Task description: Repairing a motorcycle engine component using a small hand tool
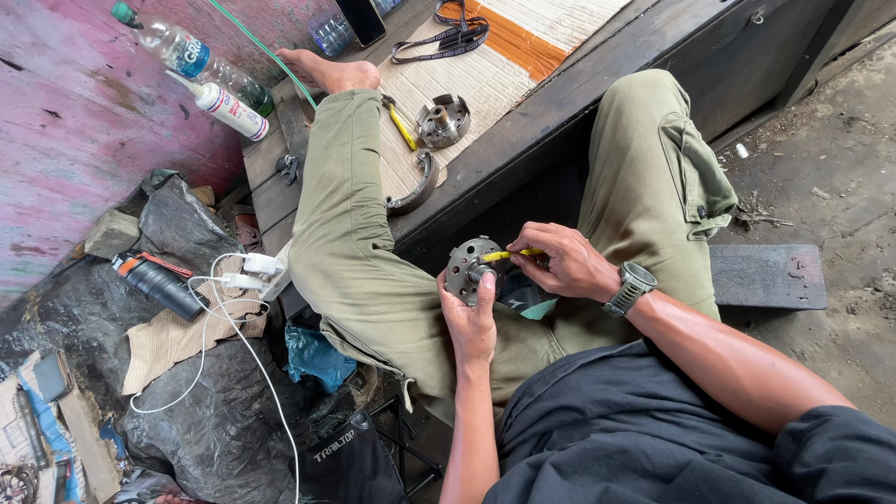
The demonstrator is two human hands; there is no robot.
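Partly hidden, metal hub (464, 264) in left hand (471, 317) fingers; right hand (560, 261) pinching yellow tool (511, 254) (tip unseen).

dark phone screen (360, 19), blue-labelled bottle (191, 54), white tube (224, 105)

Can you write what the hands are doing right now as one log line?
left hand: holds round grey metal hub with holes | right hand: pokes thin yellow-handled tool into hub centre | nearby: curved metal shoe on striped mat

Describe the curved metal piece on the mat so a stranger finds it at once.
Start at the woven mat on the dark wooden bench, beside the person's outstretched leg. Near the mat's edge lies the brake shoe: a grey crescent, unlike the round hub above it.
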